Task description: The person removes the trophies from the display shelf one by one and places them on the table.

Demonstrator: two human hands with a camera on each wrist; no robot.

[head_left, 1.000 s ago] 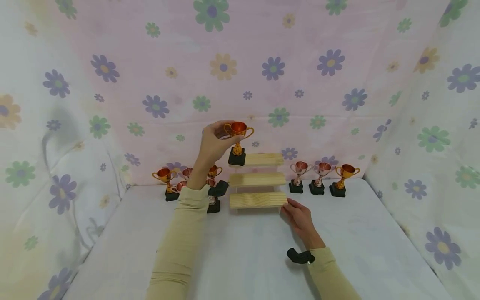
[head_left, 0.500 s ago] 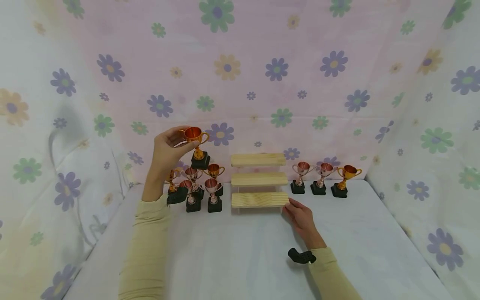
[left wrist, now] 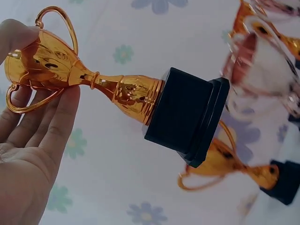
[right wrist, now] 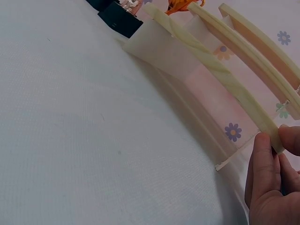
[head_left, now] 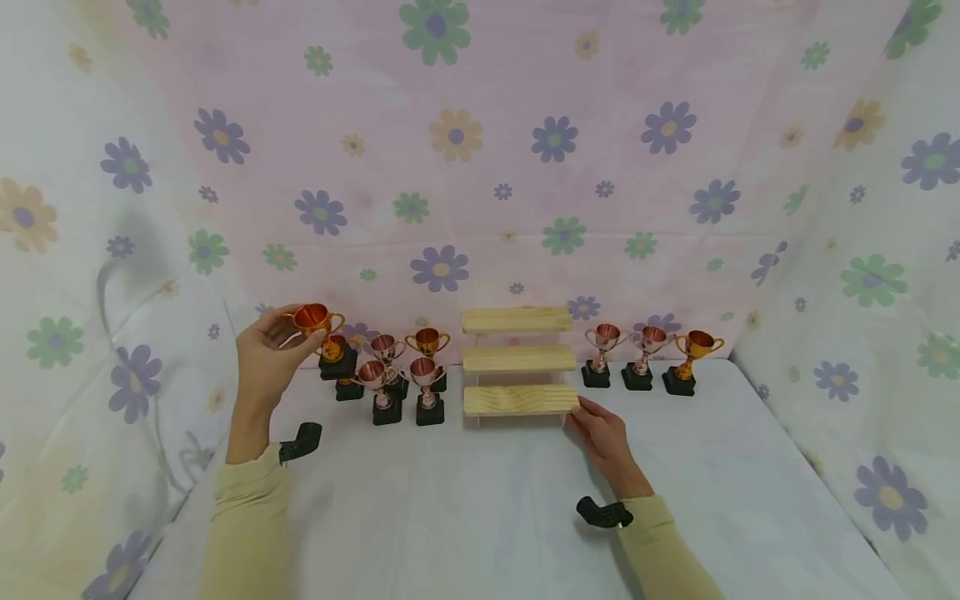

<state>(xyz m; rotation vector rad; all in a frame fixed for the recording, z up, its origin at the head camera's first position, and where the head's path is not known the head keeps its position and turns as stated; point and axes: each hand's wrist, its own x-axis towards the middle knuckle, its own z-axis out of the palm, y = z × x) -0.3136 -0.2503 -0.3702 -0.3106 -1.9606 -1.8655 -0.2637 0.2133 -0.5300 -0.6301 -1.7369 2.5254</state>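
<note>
My left hand (head_left: pixel 264 367) grips a small gold trophy cup (head_left: pixel 312 319) by its bowl, thumb on one side and fingers on the other. In the left wrist view the trophy's black base (left wrist: pixel 183 112) hangs free of the fingers. Behind it stands another gold trophy (left wrist: pixel 215 161), partly hidden by the held one. With thumb and fingers, my right hand (head_left: pixel 603 437) pinches the right end of the bottom step of a three-tier wooden stand (head_left: pixel 520 401). The right wrist view shows the thumb and fingertips around that board's end (right wrist: pixel 225 77).
Left of the stand, several gold and rose-gold trophies (head_left: pixel 424 373) cluster on the white cloth (head_left: pixel 465 508). To its right are two rose-gold trophies (head_left: pixel 650 339) and a gold trophy (head_left: pixel 696 346) in a row. Flowered fabric (head_left: pixel 495 167) walls in the back and sides.
My left hand has carried the gold trophy from above the stand's top step leftward, then down beside the left cluster. The right hand stays on the bottom step.
</note>
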